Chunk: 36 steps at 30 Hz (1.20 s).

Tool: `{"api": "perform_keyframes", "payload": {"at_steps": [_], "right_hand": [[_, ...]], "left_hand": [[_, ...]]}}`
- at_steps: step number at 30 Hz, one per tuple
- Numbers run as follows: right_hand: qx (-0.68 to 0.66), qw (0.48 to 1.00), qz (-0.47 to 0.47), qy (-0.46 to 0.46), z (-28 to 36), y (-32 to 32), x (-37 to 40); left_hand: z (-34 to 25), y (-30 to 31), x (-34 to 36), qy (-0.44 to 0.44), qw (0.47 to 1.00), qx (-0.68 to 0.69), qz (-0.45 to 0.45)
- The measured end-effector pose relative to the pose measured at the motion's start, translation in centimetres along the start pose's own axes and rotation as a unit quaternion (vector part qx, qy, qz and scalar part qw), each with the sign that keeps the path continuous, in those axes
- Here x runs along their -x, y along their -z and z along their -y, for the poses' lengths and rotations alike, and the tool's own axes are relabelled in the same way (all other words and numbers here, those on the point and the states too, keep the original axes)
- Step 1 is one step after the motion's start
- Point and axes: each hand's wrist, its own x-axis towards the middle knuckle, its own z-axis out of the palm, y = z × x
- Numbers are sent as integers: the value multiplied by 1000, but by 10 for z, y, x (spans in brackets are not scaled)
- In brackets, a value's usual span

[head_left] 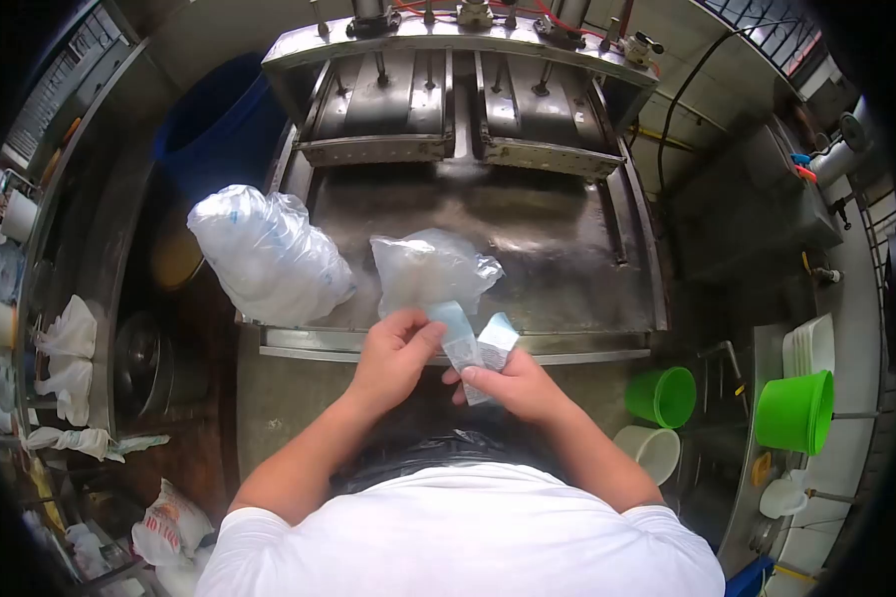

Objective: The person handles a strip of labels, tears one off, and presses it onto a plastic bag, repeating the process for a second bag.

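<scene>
My left hand [396, 360] is closed, pinching a pale blue strip [455, 336] of thin material between thumb and fingers. My right hand [508, 384] is closed on a whitish folded strip [497, 340] with fine print, its top end sticking up past the thumb. The two strips meet in a V between my hands; I cannot tell whether they are one piece. Just beyond them, a clear plastic bag [428, 267] lies on the steel table [558, 289]. At the table's left edge rests a larger stuffed plastic bag [267, 257].
A steel press frame [458, 42] with two plates spans the table's back. On the left stand a blue barrel [214, 124] and a shelf with white bags [70, 363]. Green buckets [794, 411] and a pale bucket [649, 450] are at the right.
</scene>
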Motion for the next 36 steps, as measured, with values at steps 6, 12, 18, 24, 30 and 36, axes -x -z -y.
{"api": "perform_keyframes", "payload": {"at_steps": [6, 12, 18, 24, 30, 36], "right_hand": [[27, 999, -12, -13, 2, 2, -1], [17, 997, -71, 15, 6, -2, -7], [81, 992, -75, 56, 4, -8, -11], [75, 989, -83, 94, 3, -28, -15], [119, 981, -84, 131, 4, -34, -12], [176, 960, -63, 209, 17, -43, -5]], "left_hand": [[14, 21, 7, 32, 997, 70, -15], [8, 48, 23, 99, 988, 114, -39], [1, 64, 36, 133, 978, 160, 13], [-30, 40, 31, -423, 788, -417, -160], [-45, 21, 36, -419, 829, -370, -27], [-36, 18, 31, -391, 865, -315, 4]]}}
